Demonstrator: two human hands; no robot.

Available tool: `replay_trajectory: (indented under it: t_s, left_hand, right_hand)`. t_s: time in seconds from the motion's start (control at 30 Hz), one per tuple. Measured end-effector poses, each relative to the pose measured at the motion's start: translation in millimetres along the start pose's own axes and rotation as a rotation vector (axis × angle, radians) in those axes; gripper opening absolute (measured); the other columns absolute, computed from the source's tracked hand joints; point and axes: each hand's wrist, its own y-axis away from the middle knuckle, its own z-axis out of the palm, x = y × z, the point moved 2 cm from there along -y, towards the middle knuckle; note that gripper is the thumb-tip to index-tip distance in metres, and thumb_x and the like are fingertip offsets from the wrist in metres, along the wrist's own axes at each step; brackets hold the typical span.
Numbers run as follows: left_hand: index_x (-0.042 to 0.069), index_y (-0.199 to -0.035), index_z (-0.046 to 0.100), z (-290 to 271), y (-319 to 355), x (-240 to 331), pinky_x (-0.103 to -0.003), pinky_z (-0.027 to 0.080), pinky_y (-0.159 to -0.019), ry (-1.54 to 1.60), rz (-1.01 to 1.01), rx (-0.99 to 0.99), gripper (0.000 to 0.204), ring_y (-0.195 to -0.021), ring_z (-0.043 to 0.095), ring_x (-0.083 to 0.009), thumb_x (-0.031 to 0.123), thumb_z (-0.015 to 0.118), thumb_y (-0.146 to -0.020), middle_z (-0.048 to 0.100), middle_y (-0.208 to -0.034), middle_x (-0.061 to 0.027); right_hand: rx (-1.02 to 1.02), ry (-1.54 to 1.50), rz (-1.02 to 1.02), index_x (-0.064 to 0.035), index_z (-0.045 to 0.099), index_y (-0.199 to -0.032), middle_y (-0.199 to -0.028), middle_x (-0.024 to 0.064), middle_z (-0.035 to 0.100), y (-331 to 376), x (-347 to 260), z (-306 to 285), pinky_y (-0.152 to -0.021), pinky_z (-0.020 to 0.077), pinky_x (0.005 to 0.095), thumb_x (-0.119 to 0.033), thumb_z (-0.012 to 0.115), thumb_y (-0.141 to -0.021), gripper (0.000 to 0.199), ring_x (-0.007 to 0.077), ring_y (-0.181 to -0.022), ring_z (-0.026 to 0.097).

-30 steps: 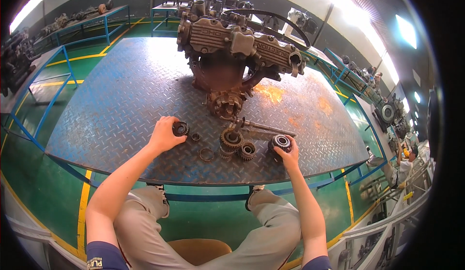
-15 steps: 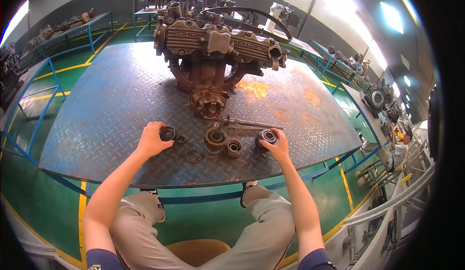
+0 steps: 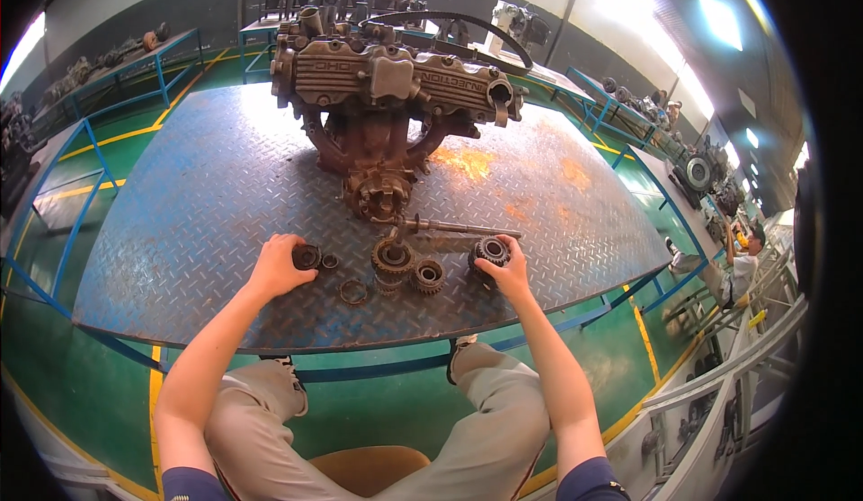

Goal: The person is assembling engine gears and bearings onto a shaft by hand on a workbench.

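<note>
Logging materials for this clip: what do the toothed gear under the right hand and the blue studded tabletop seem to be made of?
The dark toothed gear under the right hand looks like steel, dull and grimy, with cut teeth. The blue studded tabletop looks like painted metal tread plate, with raised studs and rusty patches where paint has worn off.

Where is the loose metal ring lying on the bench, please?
The loose ring lies flat near the front edge, between the left hand and the small gear.
</note>
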Motion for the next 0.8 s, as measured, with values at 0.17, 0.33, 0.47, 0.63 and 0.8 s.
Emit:
replay_trajectory:
  t_s: [0.17,0.33,0.47,0.63,0.8]
  left_hand:
    - [0.001,-0.101,0.064,-2,-3,1,-0.041,0.045,-0.091,-0.018,0.033,-0.049,0.052,-0.100,0.055,-0.0342,0.028,0.080,-0.061,0.064,-0.099,-0.0175]
    - [0.002,-0.101,0.064,1,-5,-3,-0.041,0.043,-0.092,-0.079,0.033,-0.081,0.052,-0.102,0.053,-0.0344,0.030,0.080,-0.061,0.062,-0.101,-0.0155]
    - [0.002,-0.110,0.062,6,-9,0,-0.042,0.042,-0.094,-0.130,0.020,-0.137,0.059,-0.105,0.053,-0.0340,0.032,0.080,-0.062,0.061,-0.106,-0.0159]
    - [0.005,-0.132,0.050,1,-13,28,-0.042,0.041,-0.098,0.009,0.084,0.094,0.075,-0.112,0.053,-0.0335,0.029,0.079,-0.068,0.059,-0.114,-0.0175]
    - [0.003,-0.131,0.050,12,-14,97,-0.040,0.039,-0.101,0.306,0.240,0.009,0.074,-0.115,0.050,-0.0317,0.032,0.081,-0.071,0.056,-0.121,-0.0156]
  right_hand:
    - [0.132,0.124,-0.215,0.0012,0.045,-0.133,-0.132,0.0194,0.049,2,-19,-5,-0.106,0.0355,0.0385,-0.026,0.083,-0.070,0.078,0.0298,-0.123,0.046]
    - [-0.110,0.367,-0.494,-0.0014,0.044,-0.136,-0.136,0.0206,0.045,22,-90,43,-0.109,0.0304,0.0444,-0.029,0.080,-0.074,0.077,0.0366,-0.128,0.039]
    - [-0.308,0.438,-0.444,0.0012,0.040,-0.138,-0.138,0.0212,0.043,33,-95,76,-0.110,0.0299,0.0467,-0.041,0.081,-0.071,0.089,0.0391,-0.130,0.036]
    - [-0.426,0.603,-0.361,0.0020,0.042,-0.136,-0.134,0.0221,0.046,35,-89,88,-0.106,0.0331,0.0469,-0.045,0.081,-0.068,0.091,0.0406,-0.126,0.040]
    - [-0.396,0.575,-0.244,0.0020,0.047,-0.129,-0.127,0.0213,0.051,37,-80,83,-0.099,0.0409,0.0450,-0.044,0.082,-0.067,0.084,0.0406,-0.117,0.047]
